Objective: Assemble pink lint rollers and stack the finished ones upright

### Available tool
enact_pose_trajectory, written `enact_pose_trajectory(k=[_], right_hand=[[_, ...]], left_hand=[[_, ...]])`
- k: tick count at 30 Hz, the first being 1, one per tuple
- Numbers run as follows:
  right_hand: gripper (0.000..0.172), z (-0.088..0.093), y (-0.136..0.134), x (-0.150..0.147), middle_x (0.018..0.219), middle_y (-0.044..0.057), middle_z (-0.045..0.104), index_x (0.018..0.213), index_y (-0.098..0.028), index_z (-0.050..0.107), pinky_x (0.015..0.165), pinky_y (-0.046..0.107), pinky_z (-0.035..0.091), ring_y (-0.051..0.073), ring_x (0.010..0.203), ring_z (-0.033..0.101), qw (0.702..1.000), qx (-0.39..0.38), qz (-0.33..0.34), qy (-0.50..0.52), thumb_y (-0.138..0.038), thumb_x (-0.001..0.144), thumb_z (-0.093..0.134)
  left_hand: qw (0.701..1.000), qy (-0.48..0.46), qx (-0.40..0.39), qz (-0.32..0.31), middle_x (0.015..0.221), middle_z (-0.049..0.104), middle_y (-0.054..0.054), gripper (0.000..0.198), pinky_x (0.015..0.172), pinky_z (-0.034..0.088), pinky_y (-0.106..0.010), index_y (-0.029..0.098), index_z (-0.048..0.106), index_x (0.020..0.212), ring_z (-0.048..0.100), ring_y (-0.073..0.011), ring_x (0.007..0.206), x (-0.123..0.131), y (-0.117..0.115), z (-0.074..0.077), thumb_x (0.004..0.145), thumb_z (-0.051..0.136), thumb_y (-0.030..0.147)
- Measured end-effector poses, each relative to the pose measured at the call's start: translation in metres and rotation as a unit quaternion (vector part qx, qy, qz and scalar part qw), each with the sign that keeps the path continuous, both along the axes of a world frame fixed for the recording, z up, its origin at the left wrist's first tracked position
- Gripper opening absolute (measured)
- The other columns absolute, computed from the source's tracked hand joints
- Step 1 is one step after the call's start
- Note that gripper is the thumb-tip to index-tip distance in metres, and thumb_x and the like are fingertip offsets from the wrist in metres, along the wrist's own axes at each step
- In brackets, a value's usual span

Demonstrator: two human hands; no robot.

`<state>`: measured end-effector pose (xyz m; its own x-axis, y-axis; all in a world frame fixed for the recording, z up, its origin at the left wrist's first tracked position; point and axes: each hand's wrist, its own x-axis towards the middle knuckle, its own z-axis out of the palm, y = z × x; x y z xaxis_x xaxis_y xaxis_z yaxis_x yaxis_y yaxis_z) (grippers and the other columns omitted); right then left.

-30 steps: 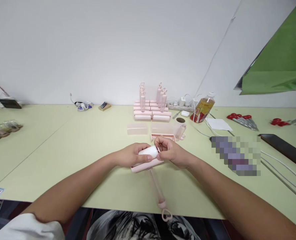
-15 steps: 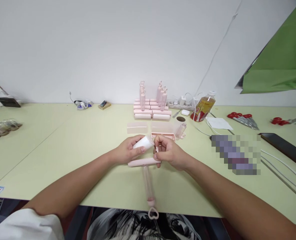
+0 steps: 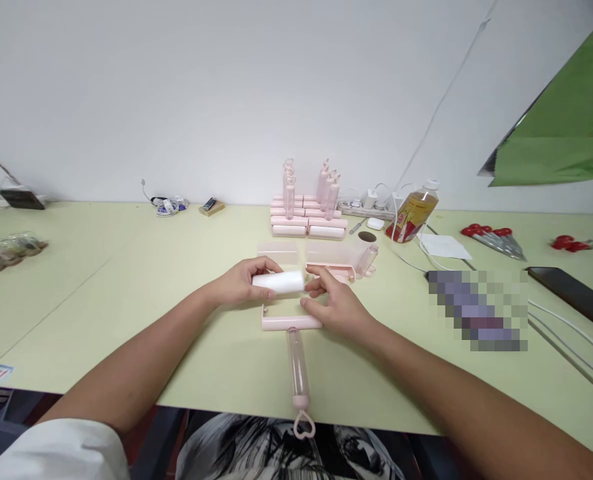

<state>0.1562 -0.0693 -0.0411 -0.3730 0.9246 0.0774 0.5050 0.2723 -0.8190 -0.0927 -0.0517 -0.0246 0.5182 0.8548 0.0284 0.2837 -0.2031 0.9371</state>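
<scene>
A white sticky roll [image 3: 279,283] lies level in my left hand [image 3: 243,283], whose fingers and thumb are closed around its left part. My right hand [image 3: 339,300] is at the roll's right end, thumb and fingers apart; whether a fingertip touches the roll I cannot tell. Below it lies a pink lint roller handle [image 3: 297,363] with a clear grip and a heart-shaped loop over the table edge. Its crossbar has an upright arm at the left, while my right hand hides the crossbar's right end.
Behind my hands lie clear pink covers [image 3: 279,252] and another pink roller frame [image 3: 343,270]. Several assembled lint rollers [image 3: 309,223] stand at the back. To the right are a drink bottle [image 3: 412,213], red-handled scissors [image 3: 493,239], cables and a dark phone [image 3: 571,293].
The roll has turned from tilted to level and shifted slightly left with my left hand. My right hand's fingers have spread from a pinch, and the handle's left arm now shows.
</scene>
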Motion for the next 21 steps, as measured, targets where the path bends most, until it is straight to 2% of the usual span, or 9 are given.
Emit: enact_pose_trajectory(k=[2,5,8,12,17,21], right_hand=[[0.062,0.001,0.001,0.002,0.115,0.008,0.063,0.137,-0.027,0.043,0.075,0.034,0.048,0.022,0.099,0.06,0.999,0.012,0.023,0.021,-0.034,0.079,0.064],[0.053,-0.004,0.008,0.005,0.115,0.008,0.063,0.133,-0.025,0.049,0.072,0.032,0.049,0.019,0.091,0.061,0.994,0.007,0.059,0.091,-0.03,0.081,0.06],[0.045,-0.009,0.014,0.006,0.106,0.007,0.065,0.125,-0.022,0.055,0.072,0.032,0.049,0.016,0.08,0.06,0.986,-0.018,0.066,0.149,-0.028,0.08,0.06],[0.044,-0.009,0.017,0.007,0.105,0.008,0.066,0.119,-0.02,0.055,0.068,0.03,0.048,0.015,0.077,0.06,0.978,-0.054,0.076,0.189,-0.029,0.077,0.065],[0.039,-0.001,0.015,0.012,0.096,0.006,0.066,0.112,-0.02,0.054,0.066,0.029,0.047,0.015,0.074,0.059,0.983,-0.047,0.088,0.156,-0.027,0.076,0.065],[0.034,0.006,0.012,0.013,0.088,0.002,0.065,0.11,-0.022,0.051,0.061,0.027,0.043,0.013,0.066,0.054,0.991,0.01,0.109,0.075,-0.023,0.077,0.06]], left_hand=[[0.999,0.018,0.045,0.011,0.113,0.059,-0.008,0.045,0.082,0.049,-0.034,0.019,0.064,0.105,0.058,-0.0205,0.097,-0.002,0.002,0.001,0.066,0.077,0.037],[0.996,0.007,0.066,0.053,0.104,0.061,-0.006,0.048,0.077,0.049,-0.031,0.019,0.062,0.103,0.058,-0.0178,0.089,-0.001,0.003,0.0,0.064,0.079,0.04],[0.995,-0.039,0.039,0.086,0.093,0.061,-0.004,0.051,0.063,0.049,-0.026,0.017,0.058,0.098,0.056,-0.013,0.073,0.004,0.001,-0.003,0.06,0.081,0.041],[0.992,-0.087,-0.006,0.089,0.091,0.061,-0.003,0.052,0.049,0.047,-0.022,0.016,0.057,0.095,0.052,-0.009,0.061,0.01,-0.001,-0.004,0.057,0.083,0.04],[0.991,-0.104,-0.035,0.081,0.094,0.062,-0.005,0.051,0.047,0.048,-0.021,0.015,0.059,0.094,0.054,-0.0104,0.065,0.013,-0.002,-0.003,0.056,0.084,0.037],[0.991,-0.099,-0.049,0.073,0.087,0.062,-0.003,0.049,0.045,0.047,-0.021,0.014,0.06,0.094,0.054,-0.0095,0.059,0.012,-0.003,-0.004,0.057,0.084,0.035]])
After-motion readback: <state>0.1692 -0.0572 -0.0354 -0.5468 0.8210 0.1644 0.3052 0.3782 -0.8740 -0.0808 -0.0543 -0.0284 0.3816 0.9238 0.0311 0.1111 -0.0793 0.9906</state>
